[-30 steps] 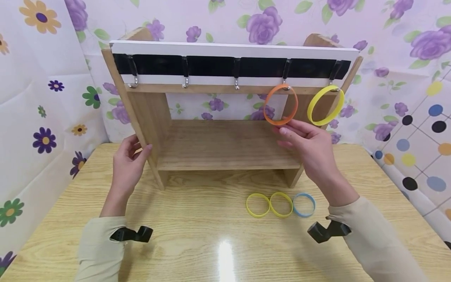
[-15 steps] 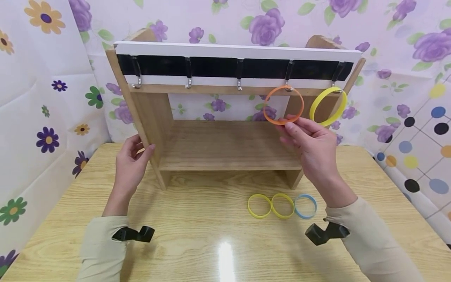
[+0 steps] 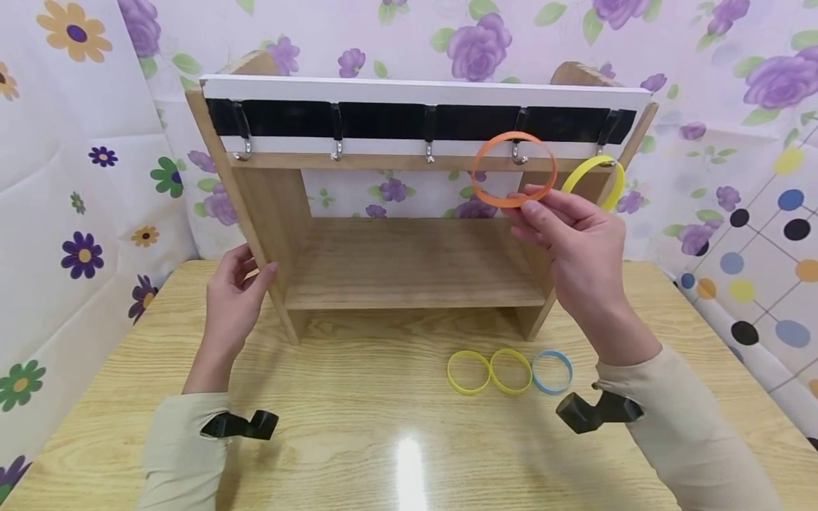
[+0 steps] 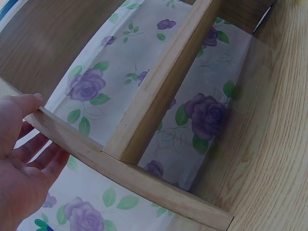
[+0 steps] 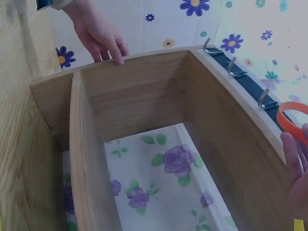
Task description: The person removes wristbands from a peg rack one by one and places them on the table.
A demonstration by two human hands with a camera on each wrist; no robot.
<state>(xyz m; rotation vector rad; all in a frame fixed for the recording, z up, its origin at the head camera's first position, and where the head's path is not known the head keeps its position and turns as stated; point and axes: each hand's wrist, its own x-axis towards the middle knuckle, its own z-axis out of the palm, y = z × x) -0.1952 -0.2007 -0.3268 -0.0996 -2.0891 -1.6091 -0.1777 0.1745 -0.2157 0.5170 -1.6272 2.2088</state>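
Observation:
My right hand [image 3: 584, 259] pinches the lower edge of an orange silicone wristband [image 3: 513, 135] between thumb and fingers. Held upright, the band stands in front of the fourth hook [image 3: 517, 152], which shows through its ring. A yellow wristband [image 3: 620, 186] hangs from the rightmost hook, partly behind my right hand. On the left, my left hand [image 3: 233, 298] grips the side panel of a wooden shelf [image 3: 415, 262], thumb on the front edge and fingers behind, as the left wrist view shows. In the right wrist view the orange wristband [image 5: 284, 120] is cut off by the frame.
Two yellow wristbands [image 3: 469, 392] and a blue wristband [image 3: 552, 391] lie in a row on the wooden table [image 3: 358, 426], before the shelf's right leg. Along the shelf's top runs a black hook strip [image 3: 383, 119]; its three left hooks carry nothing. Flowered cloth [image 3: 409, 42] stands behind.
The orange wristband has risen from the fourth hook's lower end to in front of it, and its ring faces the head camera more. My right hand moved slightly up and right; my left stayed.

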